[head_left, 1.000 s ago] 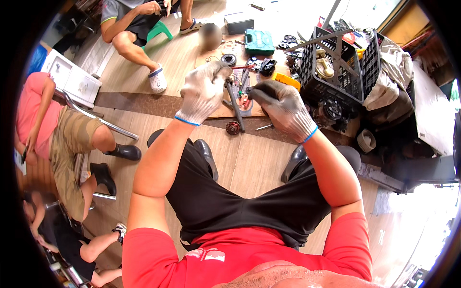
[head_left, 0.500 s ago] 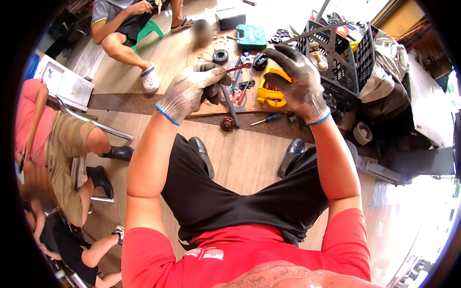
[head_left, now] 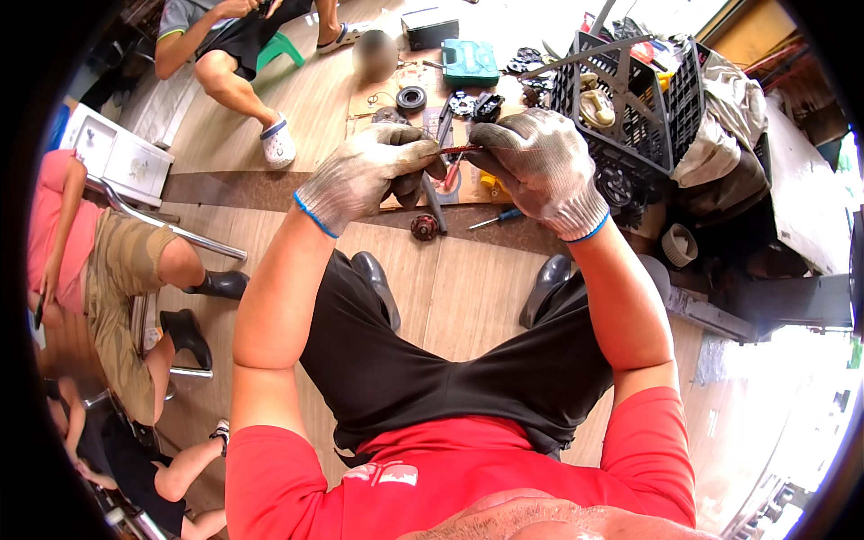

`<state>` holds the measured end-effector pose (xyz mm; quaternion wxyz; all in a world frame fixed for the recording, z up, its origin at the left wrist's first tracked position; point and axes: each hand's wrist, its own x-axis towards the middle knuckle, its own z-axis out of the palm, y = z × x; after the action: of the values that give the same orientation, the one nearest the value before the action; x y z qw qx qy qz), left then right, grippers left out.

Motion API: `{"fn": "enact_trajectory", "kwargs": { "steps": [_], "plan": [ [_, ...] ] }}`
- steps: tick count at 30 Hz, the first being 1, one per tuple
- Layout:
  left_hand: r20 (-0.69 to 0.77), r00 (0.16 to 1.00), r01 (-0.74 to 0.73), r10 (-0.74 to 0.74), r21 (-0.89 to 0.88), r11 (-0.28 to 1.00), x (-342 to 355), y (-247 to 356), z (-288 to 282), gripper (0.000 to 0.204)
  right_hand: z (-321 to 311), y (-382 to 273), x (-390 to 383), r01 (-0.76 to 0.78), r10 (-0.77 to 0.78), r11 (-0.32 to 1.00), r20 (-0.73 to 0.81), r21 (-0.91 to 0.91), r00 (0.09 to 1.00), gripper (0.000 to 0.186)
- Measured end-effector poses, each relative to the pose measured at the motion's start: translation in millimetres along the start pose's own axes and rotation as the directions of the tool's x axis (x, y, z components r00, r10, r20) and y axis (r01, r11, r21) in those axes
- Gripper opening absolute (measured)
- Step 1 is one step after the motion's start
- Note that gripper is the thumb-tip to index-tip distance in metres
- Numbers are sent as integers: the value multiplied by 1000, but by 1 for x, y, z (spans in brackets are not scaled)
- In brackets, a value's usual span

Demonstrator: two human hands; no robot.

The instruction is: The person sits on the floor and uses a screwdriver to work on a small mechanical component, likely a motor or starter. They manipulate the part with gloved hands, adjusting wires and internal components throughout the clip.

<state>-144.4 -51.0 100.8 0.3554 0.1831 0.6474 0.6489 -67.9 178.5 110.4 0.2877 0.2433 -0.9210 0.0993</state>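
Note:
A thin reddish-brown strand [head_left: 459,149], perhaps wire, stretches between my gloved hands above the work area. My left hand [head_left: 371,169] pinches its left end, with fingers curled. The right end goes into the closed fingers of my right hand [head_left: 543,169]. Both gloves are pale knit with dark, soiled fingers. Below my right hand, a yellow part [head_left: 491,183] is mostly covered. Near my left hand lies a dark bar [head_left: 435,205], and by its lower end sits a round dark-red part [head_left: 425,227]. A blue-handled screwdriver [head_left: 497,219] lies below my right hand.
Beyond my hands are a black ring [head_left: 411,99], a teal case [head_left: 470,63] and loose black parts [head_left: 487,107]. A black crate [head_left: 661,162] full of items stands at right, beside a white cup-like container [head_left: 679,245]. Other people sit at the left and far left.
My right hand has come down and left toward my left hand, and its spread fingers have closed at the strand's end. It now covers most of the yellow part.

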Motion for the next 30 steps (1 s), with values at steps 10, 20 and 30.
{"fn": "enact_trajectory", "kwargs": {
  "steps": [10, 20, 30],
  "plan": [
    [1, 931, -248, 366, 738, 627, -6, 3, 5, 24, 12, -1, -9, -125, 132, 952, -4, 281, 991, 24],
    [270, 588, -405, 762, 914, -11, -8, -7, 9, 17, 3, -7, -4, -688, 442, 421, 529, 592, 725, 19],
    [-25, 975, -166, 223, 589, 791, -3, -2, 7, 32, 5, -1, -14, -255, 235, 904, 99, 344, 967, 21]
  ]
}}
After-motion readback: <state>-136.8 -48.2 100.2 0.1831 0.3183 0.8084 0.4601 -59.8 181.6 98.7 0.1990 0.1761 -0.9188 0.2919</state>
